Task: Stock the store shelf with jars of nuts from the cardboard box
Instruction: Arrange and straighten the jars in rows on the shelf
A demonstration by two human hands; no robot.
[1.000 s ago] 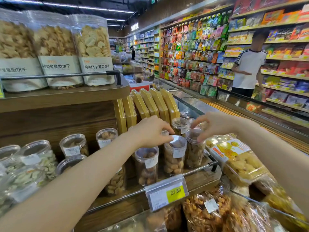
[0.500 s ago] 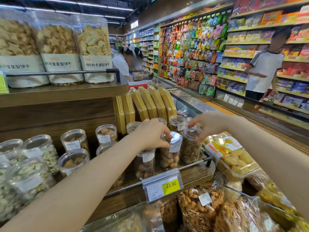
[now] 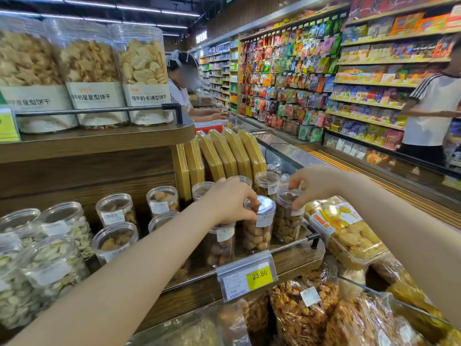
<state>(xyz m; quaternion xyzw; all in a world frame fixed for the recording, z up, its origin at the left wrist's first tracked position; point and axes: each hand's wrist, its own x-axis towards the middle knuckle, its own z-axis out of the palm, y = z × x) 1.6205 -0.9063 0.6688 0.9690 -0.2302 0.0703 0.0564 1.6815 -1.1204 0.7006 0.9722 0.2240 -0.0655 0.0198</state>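
Since a second ago both hands have slid a little right along the wooden shelf [image 3: 294, 264], and a person in a white top [image 3: 178, 89] has come into view behind the upper tier. Nearest lie bagged snacks [image 3: 303, 312] below the shelf edge, with a yellow price tag [image 3: 259, 275] reading 23.80 clipped to the rail. On the shelf, the left hand [image 3: 228, 199] curls over the top of a jar of nuts [image 3: 220, 244] and its fingertips touch the lid of the neighbouring jar [image 3: 259, 227]. The right hand [image 3: 311, 183] pinches the rim of a third jar [image 3: 287, 221] at the shelf's right end. More jars [image 3: 116, 213] stand to the left. Behind them lean yellow boxes [image 3: 224, 152]. Farther off, another person in a white shirt [image 3: 434, 108] stands at the right-hand aisle shelves.
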